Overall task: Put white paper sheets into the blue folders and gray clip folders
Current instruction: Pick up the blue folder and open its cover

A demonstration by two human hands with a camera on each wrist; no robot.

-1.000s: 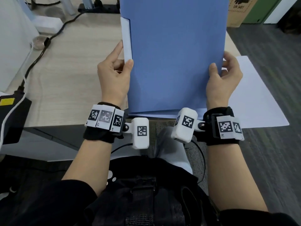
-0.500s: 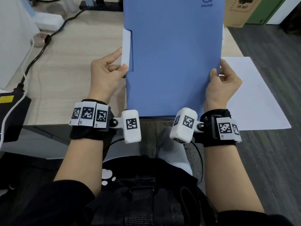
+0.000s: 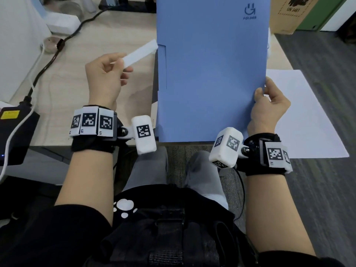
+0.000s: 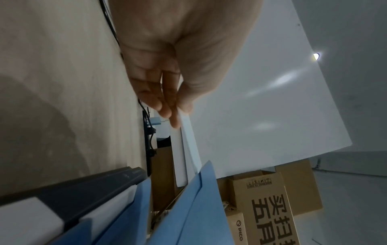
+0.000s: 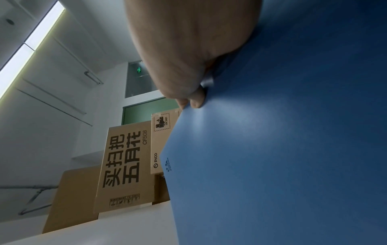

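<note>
A blue folder (image 3: pixel 208 74) is held tilted up over the desk front, its printed logo at the top right. My right hand (image 3: pixel 264 93) pinches its right edge, thumb on the front cover; the right wrist view shows the same grip of the right hand (image 5: pixel 194 101) on the blue folder (image 5: pixel 272 149). My left hand (image 3: pixel 119 68) is left of the folder and pinches a narrow white strip (image 3: pixel 140 53) whose far end reaches the folder's left edge. In the left wrist view, thumb and fingers of the left hand (image 4: pixel 178 107) hold the white strip (image 4: pixel 180 157). A white paper sheet (image 3: pixel 300 116) lies on the right.
The wooden desk (image 3: pixel 67 93) carries a black cable (image 3: pixel 50 60) and a black box (image 3: pixel 15 135) at the left edge. Cardboard boxes (image 3: pixel 292 10) stand behind the desk. A dark gray bar (image 4: pixel 83 187) lies beside a blue folder (image 4: pixel 188 215) in the left wrist view.
My left hand has moved left, away from the folder's left edge, taking the white strip with it so that it now angles outward. The right hand keeps its grip.
</note>
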